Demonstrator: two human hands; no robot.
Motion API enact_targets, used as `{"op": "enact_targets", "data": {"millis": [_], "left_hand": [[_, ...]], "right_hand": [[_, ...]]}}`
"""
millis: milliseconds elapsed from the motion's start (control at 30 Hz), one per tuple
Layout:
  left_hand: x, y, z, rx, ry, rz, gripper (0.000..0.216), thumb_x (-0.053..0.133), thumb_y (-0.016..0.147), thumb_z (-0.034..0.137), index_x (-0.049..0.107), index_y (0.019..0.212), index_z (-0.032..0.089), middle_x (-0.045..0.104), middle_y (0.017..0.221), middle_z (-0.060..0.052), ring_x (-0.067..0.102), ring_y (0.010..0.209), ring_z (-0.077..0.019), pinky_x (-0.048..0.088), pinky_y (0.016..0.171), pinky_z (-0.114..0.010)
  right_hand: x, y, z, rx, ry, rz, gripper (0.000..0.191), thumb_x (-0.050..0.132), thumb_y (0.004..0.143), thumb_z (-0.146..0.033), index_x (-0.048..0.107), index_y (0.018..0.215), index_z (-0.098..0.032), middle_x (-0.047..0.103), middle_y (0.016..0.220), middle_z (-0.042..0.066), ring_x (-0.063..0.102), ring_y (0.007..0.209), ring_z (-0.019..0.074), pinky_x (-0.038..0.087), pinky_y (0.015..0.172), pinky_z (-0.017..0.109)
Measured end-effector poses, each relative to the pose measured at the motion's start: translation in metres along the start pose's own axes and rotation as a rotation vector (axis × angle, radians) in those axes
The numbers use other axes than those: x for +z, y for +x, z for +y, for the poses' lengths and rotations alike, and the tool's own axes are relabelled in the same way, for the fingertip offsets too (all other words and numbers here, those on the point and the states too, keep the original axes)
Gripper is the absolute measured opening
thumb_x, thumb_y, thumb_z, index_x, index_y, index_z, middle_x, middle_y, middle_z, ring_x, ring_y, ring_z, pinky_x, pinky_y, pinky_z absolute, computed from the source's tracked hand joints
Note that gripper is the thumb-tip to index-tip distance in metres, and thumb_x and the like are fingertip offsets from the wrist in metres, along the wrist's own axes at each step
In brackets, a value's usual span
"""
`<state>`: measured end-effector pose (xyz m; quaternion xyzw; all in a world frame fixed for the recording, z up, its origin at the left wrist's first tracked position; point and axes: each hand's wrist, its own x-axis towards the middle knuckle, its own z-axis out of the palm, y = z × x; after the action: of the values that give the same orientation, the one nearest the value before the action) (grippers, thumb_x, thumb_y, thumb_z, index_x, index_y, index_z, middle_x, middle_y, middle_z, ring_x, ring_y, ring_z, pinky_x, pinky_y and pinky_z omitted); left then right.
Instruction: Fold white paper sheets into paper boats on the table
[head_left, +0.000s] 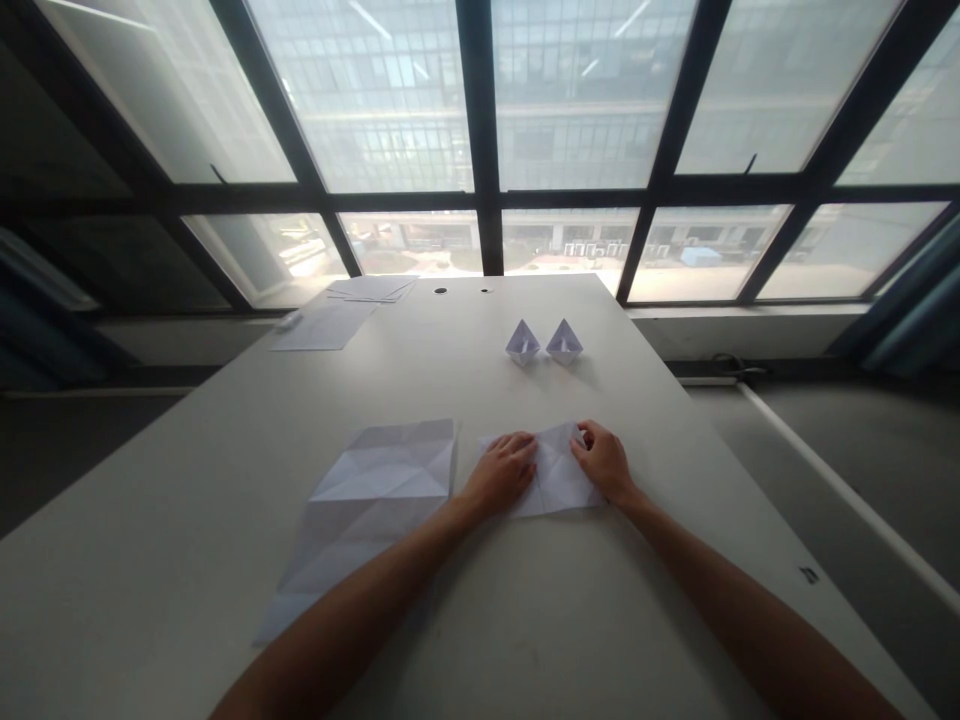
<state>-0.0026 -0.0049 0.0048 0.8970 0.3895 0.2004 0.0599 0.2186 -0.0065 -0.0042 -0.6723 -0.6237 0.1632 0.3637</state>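
A partly folded white paper [553, 470] lies on the white table [480, 610] in front of me. My left hand [501, 474] rests on its left part, fingers bent and pressing down on it. My right hand [601, 460] pinches the paper's upper right corner with curled fingers. To the left lies a larger creased sheet [375, 500], unfolded and flat, untouched. Two finished paper boats [523, 342] [564, 342] stand side by side farther back on the table.
A stack of flat sheets [330, 322] lies at the table's far left corner. Two small round holes [440, 291] show near the far edge. A large window with dark frames [480, 190] rises behind the table. The table's right edge drops to grey floor.
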Motion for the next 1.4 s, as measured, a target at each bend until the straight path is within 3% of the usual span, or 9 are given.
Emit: {"op": "enact_targets", "data": {"millis": [233, 500, 667, 767, 900, 1033, 1167, 1400], "left_hand": [[0.013, -0.002, -0.014, -0.067, 0.066, -0.078, 0.049, 0.043, 0.097, 0.031, 0.045, 0.143, 0.014, 0.043, 0.150, -0.012, 0.036, 0.141, -0.0255, 0.027, 0.118, -0.042], [0.015, -0.002, -0.015, -0.105, 0.131, -0.145, 0.058, 0.037, 0.099, 0.038, 0.031, 0.150, 0.013, 0.028, 0.158, -0.012, 0.019, 0.148, -0.0252, 0.019, 0.121, -0.044], [0.015, -0.003, -0.016, -0.121, 0.134, -0.167, 0.058, 0.034, 0.098, 0.035, 0.028, 0.151, 0.010, 0.024, 0.159, -0.015, 0.017, 0.149, -0.0250, 0.017, 0.120, -0.045], [0.014, -0.003, -0.018, -0.128, 0.086, -0.150, 0.061, 0.035, 0.094, 0.022, 0.024, 0.152, 0.008, 0.026, 0.158, -0.016, 0.019, 0.148, -0.0228, 0.018, 0.120, -0.043], [0.013, -0.002, -0.020, -0.149, 0.023, -0.128, 0.060, 0.034, 0.093, 0.018, 0.027, 0.152, 0.009, 0.031, 0.157, -0.014, 0.023, 0.147, -0.0215, 0.021, 0.120, -0.042], [0.012, -0.002, -0.018, -0.121, 0.038, -0.122, 0.052, 0.031, 0.100, 0.033, 0.035, 0.150, 0.018, 0.032, 0.157, -0.007, 0.024, 0.147, -0.0231, 0.019, 0.120, -0.045], [0.012, -0.003, -0.015, -0.092, 0.086, -0.136, 0.062, 0.037, 0.098, 0.049, 0.030, 0.152, 0.018, 0.028, 0.158, -0.009, 0.020, 0.148, -0.0267, 0.017, 0.120, -0.047], [0.011, -0.004, -0.013, -0.085, 0.111, -0.148, 0.079, 0.035, 0.093, 0.066, 0.028, 0.153, 0.015, 0.024, 0.160, -0.011, 0.014, 0.149, -0.0299, 0.014, 0.120, -0.049]], "right_hand": [[0.004, -0.007, -0.005, -0.033, -0.094, -0.038, 0.014, 0.059, 0.081, -0.030, 0.066, 0.092, -0.023, 0.073, 0.087, 0.004, 0.064, 0.076, 0.0185, 0.038, 0.065, 0.025], [0.006, -0.006, -0.003, -0.076, -0.112, -0.040, 0.012, 0.058, 0.083, -0.029, 0.067, 0.086, -0.021, 0.072, 0.085, 0.005, 0.063, 0.075, 0.0191, 0.040, 0.066, 0.027], [0.004, -0.006, -0.005, -0.308, 0.052, -0.055, 0.023, 0.055, 0.083, -0.021, 0.071, 0.100, -0.019, 0.072, 0.098, 0.008, 0.063, 0.094, 0.0217, 0.047, 0.085, 0.032], [0.000, -0.008, -0.010, -0.479, 0.089, -0.160, 0.034, 0.052, 0.089, -0.025, 0.067, 0.119, -0.022, 0.069, 0.121, 0.009, 0.060, 0.114, 0.0224, 0.043, 0.101, 0.037], [-0.004, -0.012, -0.016, -0.576, -0.034, -0.287, 0.032, 0.046, 0.097, -0.034, 0.070, 0.117, -0.026, 0.066, 0.128, 0.005, 0.053, 0.127, 0.0225, 0.036, 0.110, 0.041], [0.001, -0.012, -0.013, -0.609, -0.112, -0.359, 0.029, 0.048, 0.096, -0.030, 0.072, 0.112, -0.028, 0.065, 0.129, 0.003, 0.053, 0.129, 0.0216, 0.034, 0.111, 0.043], [0.005, -0.011, -0.008, -0.603, -0.152, -0.387, 0.031, 0.053, 0.093, -0.026, 0.068, 0.119, -0.028, 0.061, 0.135, 0.004, 0.048, 0.133, 0.0204, 0.030, 0.114, 0.043], [0.006, -0.014, -0.007, -0.534, -0.336, -0.426, 0.058, 0.047, 0.095, -0.038, 0.036, 0.150, -0.021, 0.030, 0.157, 0.010, 0.019, 0.148, 0.0254, 0.011, 0.118, 0.055]]}}
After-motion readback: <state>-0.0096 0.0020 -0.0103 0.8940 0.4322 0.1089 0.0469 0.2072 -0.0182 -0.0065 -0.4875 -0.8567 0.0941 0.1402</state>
